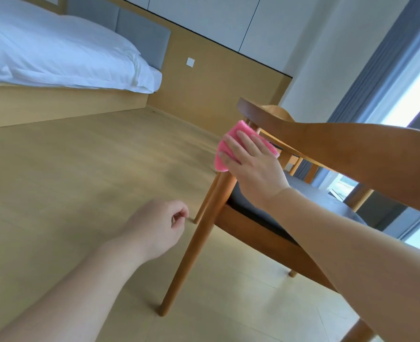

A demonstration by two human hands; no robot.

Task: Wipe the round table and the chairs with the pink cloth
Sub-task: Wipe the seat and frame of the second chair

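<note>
A wooden chair (367, 154) with a curved backrest and a grey seat cushion (310, 193) stands at the right. My right hand (253, 164) presses the pink cloth (241, 130) against the upper part of the chair's leg post, just under the armrest. The cloth is wrapped partly around the post, with my fingers spread over it. My left hand (159, 225) hangs lower left over the floor, fingers loosely curled, holding nothing. The round table is hidden from this view.
A bed (56, 58) with white bedding and a wooden frame lies at the upper left. A wood-panelled wall (216, 77) with a white socket runs behind. Grey curtains (381, 70) and a bright window are at the right. Light wooden floor (80, 169) spreads between bed and chair.
</note>
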